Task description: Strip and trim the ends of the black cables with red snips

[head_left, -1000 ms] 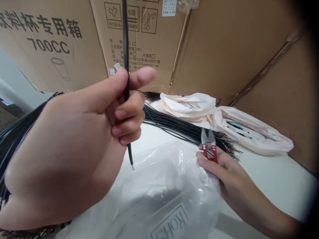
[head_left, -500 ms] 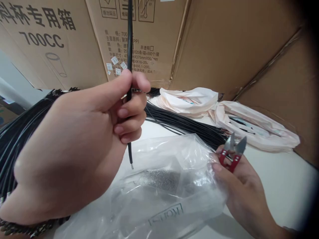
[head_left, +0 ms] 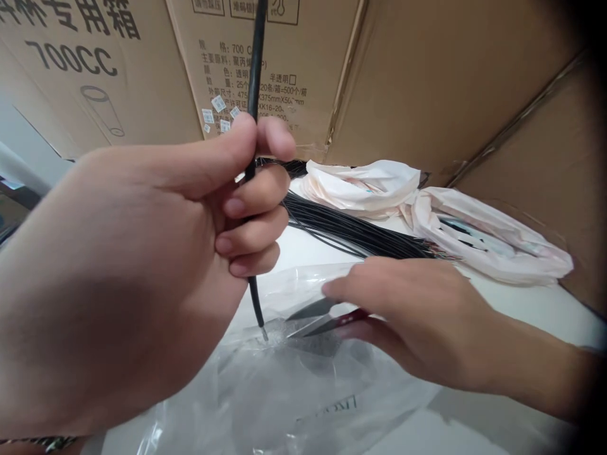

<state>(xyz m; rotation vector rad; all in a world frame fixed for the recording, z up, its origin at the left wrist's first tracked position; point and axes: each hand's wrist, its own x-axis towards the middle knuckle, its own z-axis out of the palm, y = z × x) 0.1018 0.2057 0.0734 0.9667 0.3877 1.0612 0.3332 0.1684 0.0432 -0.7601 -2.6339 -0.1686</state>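
Note:
My left hand (head_left: pixel 142 253) is closed around a thin black cable (head_left: pixel 253 76), held upright so its stripped tip (head_left: pixel 263 333) hangs just above a clear plastic bag (head_left: pixel 294 392). My right hand (head_left: pixel 417 316) grips small red-handled snips (head_left: pixel 322 319). Their open blades point left, a few centimetres from the cable's tip. A bundle of black cables (head_left: pixel 351 230) lies on the white table behind both hands.
Large cardboard boxes (head_left: pixel 427 82) stand along the back and right. Two pale plastic bags (head_left: pixel 474 234) lie on the table in front of them. The white table (head_left: pixel 521 303) shows at the right.
My right hand has swung the snips from pointing upward at the right to pointing left, close to the cable's tip. My left hand has barely moved.

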